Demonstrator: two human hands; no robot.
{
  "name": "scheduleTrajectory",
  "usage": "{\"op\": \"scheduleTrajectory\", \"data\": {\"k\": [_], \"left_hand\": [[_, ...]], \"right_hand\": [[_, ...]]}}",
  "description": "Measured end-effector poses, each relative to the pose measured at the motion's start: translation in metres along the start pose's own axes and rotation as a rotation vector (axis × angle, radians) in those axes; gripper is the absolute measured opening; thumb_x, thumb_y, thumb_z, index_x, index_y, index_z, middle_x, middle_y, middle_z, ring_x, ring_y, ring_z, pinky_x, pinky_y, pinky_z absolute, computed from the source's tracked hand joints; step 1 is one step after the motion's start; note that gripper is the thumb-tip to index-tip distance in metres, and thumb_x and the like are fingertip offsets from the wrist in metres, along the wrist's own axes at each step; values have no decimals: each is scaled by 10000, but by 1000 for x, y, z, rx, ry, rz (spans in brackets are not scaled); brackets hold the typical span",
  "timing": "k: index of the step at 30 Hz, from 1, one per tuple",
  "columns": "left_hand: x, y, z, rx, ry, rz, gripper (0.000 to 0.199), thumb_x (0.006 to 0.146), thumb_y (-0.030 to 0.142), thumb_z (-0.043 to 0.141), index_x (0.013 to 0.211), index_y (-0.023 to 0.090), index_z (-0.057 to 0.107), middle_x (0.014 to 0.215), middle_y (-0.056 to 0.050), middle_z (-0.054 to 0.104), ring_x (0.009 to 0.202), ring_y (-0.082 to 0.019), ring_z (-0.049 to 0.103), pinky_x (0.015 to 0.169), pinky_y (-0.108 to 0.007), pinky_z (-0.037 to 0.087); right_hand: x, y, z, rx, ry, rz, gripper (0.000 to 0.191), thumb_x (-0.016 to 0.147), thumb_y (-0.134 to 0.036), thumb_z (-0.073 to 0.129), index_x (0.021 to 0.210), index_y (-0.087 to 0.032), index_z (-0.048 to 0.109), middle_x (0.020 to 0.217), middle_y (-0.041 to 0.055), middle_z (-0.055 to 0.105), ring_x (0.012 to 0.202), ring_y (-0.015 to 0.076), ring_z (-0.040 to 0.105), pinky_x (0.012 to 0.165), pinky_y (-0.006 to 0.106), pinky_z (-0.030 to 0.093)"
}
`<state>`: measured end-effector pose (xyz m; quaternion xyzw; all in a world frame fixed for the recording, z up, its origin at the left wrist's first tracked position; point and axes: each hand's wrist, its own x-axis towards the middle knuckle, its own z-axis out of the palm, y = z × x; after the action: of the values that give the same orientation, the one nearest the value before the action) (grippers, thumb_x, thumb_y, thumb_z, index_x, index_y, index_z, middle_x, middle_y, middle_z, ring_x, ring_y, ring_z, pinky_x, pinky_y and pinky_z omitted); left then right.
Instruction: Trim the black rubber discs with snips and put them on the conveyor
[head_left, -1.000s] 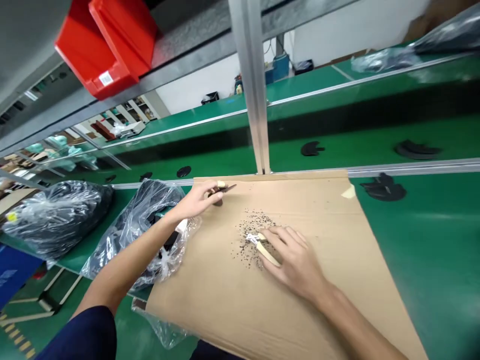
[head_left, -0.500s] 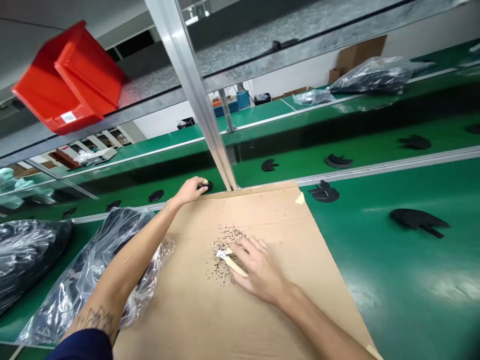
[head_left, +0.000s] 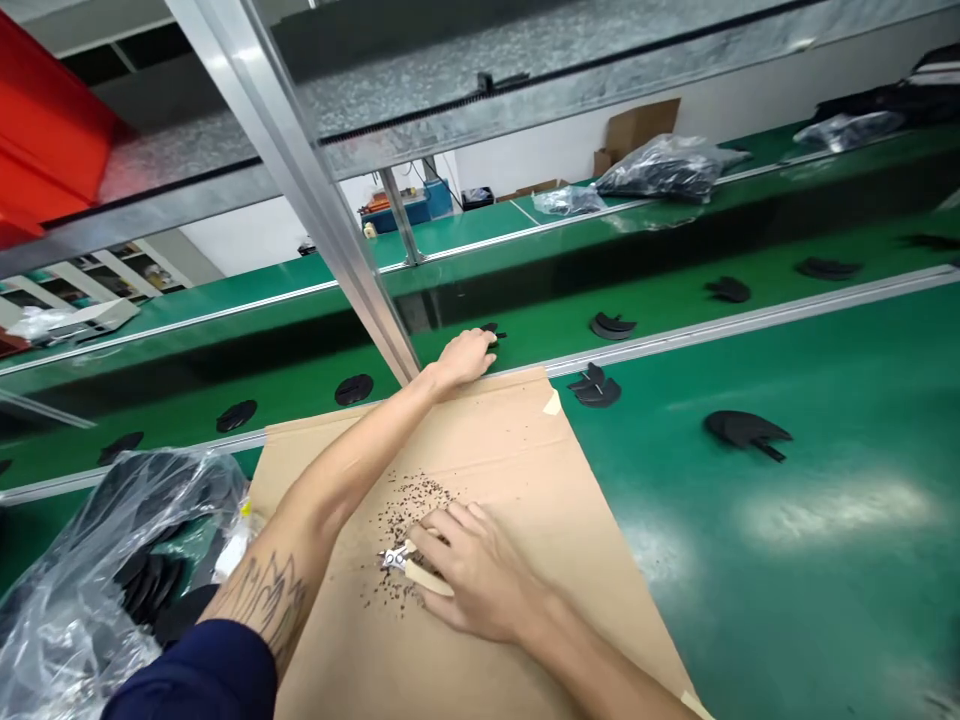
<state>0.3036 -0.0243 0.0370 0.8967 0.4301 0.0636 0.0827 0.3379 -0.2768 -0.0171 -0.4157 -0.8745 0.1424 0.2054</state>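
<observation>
My left hand (head_left: pixel 466 358) reaches over the far edge of the cardboard sheet (head_left: pixel 585 560) to a black part (head_left: pixel 491 330) on the green belt. Its fingers curl down at that part, partly hiding it; whether they grip it cannot be made out. In my right hand (head_left: pixel 480 575) are cutters (head_left: pixel 429 578) with pale handles, their metal jaws pointing left above the cardboard. Small black scraps (head_left: pixel 420 492) lie scattered around the jaws.
Several black parts are spread along the green belt (head_left: pixel 431 345), and a larger one (head_left: pixel 742 430) rests on the green table at right. A metal post (head_left: pixel 322 210) rises beyond the cardboard. An open plastic bag (head_left: pixel 67 560) of black parts lies at left; a red bin (head_left: pixel 45 120) sits above.
My left hand has moved right along the belt, past the post, to another black part. A black part now shows on the belt where it was. The view has shifted; my right hand still holds the cutters.
</observation>
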Motion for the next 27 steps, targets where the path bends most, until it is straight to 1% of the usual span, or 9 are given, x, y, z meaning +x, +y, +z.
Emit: {"op": "scheduleTrajectory", "data": {"k": [3,5,8,11,13,16,20,24,27], "left_hand": [[28,-1,17,-28,27,-115,411,944,172,594,1349,109,559,1398,-198,582,1253,-300,602,1075,-456,479],[35,-4,23,-57,39,-160,353,959,180,584,1304,104,583,1304,-179,637,1204,-288,631,1054,-483,490],[32,-6,23,-117,87,-172,243,967,141,516,1160,70,646,1118,-195,696,1185,-316,643,1043,-470,474],[15,-3,12,-210,154,-129,198,956,157,493,1026,91,666,999,-170,709,1120,-316,663,993,-419,482],[-8,0,1,-296,180,-75,190,960,213,489,952,121,655,948,-110,708,1018,-258,681,924,-355,508],[-60,-1,-16,-458,189,14,205,950,278,493,874,142,627,898,-43,691,881,-168,672,825,-274,525],[-148,-21,-37,-1002,216,118,231,816,349,717,847,150,604,811,-13,658,750,-129,636,741,-257,523],[-227,-44,-45,-1324,230,-14,395,739,459,830,821,159,586,773,-31,689,626,-122,627,649,-260,531],[-267,-53,-39,-1423,146,-37,454,707,515,863,799,158,598,778,-77,730,712,-188,702,690,-308,568]], "right_hand": [[-1,1,3,-21,-13,4,400,850,-358,721,1190,-209,571,1137,83,654,1036,247,551,850,369,420],[-2,1,4,-36,-32,1,401,847,-384,731,1171,-206,577,1132,82,657,1011,242,553,829,365,418],[-1,0,4,-43,-63,-23,372,852,-378,728,1147,-205,584,1118,76,660,982,231,553,813,358,412],[-1,-1,1,-27,-72,-40,347,843,-346,728,1128,-202,589,1127,76,659,995,231,552,819,359,417],[0,-1,0,-3,-54,-32,348,844,-338,718,1140,-204,595,1127,78,662,998,235,555,830,363,428],[1,-1,1,119,19,3,335,840,-313,707,1150,-219,623,1100,72,679,983,234,578,861,371,451],[5,-2,2,573,108,97,339,785,-258,729,1116,-217,665,1078,61,692,935,198,618,849,344,504],[10,0,-4,1136,-10,83,445,841,-440,696,1199,-179,647,1108,98,701,885,186,661,772,328,543],[11,3,-8,1368,-94,35,525,885,-537,611,1270,-180,614,1090,130,716,936,227,694,775,369,558]]}}
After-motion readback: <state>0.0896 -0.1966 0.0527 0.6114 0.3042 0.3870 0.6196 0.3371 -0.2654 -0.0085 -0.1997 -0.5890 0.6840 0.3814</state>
